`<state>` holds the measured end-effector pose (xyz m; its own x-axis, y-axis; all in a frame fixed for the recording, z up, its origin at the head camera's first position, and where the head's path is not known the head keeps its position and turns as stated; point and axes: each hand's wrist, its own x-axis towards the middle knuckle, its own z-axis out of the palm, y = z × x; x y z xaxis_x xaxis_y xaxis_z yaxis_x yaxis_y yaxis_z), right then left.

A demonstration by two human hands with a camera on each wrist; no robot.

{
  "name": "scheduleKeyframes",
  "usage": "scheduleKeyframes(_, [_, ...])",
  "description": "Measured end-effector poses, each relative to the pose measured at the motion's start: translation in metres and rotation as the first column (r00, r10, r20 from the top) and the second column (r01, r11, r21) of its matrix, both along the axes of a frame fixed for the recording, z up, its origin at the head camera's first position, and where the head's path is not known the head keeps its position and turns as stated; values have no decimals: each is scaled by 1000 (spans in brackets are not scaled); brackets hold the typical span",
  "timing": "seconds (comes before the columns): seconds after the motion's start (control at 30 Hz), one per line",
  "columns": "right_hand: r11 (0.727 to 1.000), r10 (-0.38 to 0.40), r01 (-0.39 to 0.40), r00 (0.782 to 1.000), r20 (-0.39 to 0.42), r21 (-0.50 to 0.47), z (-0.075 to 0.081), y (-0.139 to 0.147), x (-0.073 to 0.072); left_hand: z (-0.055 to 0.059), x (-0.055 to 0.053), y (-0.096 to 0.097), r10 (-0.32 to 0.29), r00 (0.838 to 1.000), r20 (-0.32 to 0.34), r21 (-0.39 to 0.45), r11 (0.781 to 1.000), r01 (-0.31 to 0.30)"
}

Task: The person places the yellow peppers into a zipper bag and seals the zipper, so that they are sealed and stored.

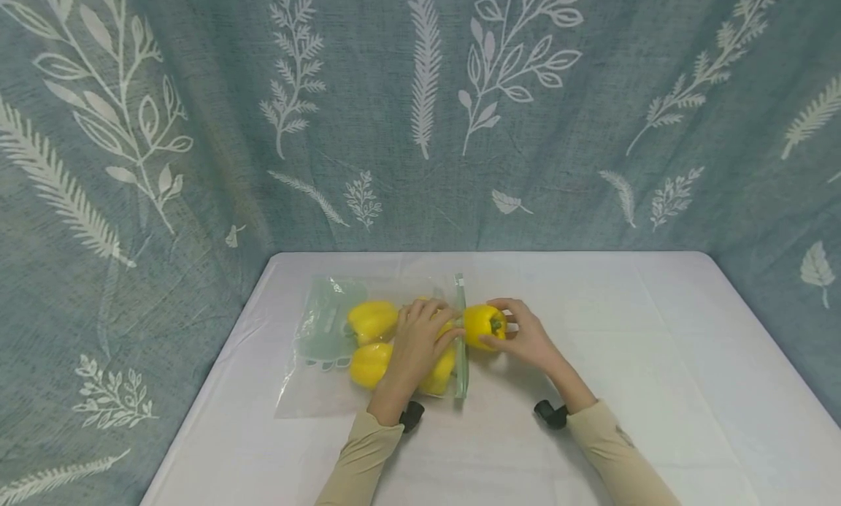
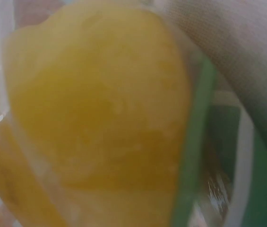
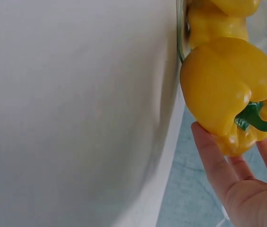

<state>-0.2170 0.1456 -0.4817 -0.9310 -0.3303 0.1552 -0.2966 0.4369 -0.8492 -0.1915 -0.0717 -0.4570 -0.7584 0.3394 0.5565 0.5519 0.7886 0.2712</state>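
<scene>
A clear zip bag (image 1: 309,396) with a green strip along its mouth lies on its side, mouth facing right. Inside it are several yellow bell peppers (image 1: 371,320). My left hand (image 1: 414,342) reaches over the bag and holds it near the mouth, thumb toward the green strip. In my right hand (image 1: 525,338) is another yellow bell pepper (image 1: 482,327), gripped around its stem end between thumb and fingers. Its blunt end is right at the bag's mouth, and its green stem (image 3: 254,118) points back toward the palm. In the left wrist view a bagged pepper (image 2: 100,104) fills most of the picture.
A white cloth covers the table (image 1: 624,345). Behind it and at both sides hangs a blue-green curtain (image 1: 381,90) with white leaf patterns. Dark wrist cameras (image 1: 550,415) sit under both wrists, close above the cloth.
</scene>
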Motion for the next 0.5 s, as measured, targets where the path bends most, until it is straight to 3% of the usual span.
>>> scheduleKeyframes(0.5, [995, 59, -54, 997, 49, -84, -3, -13, 1, -4, -1, 1, -17, 1000, -6, -10, 1000, 17])
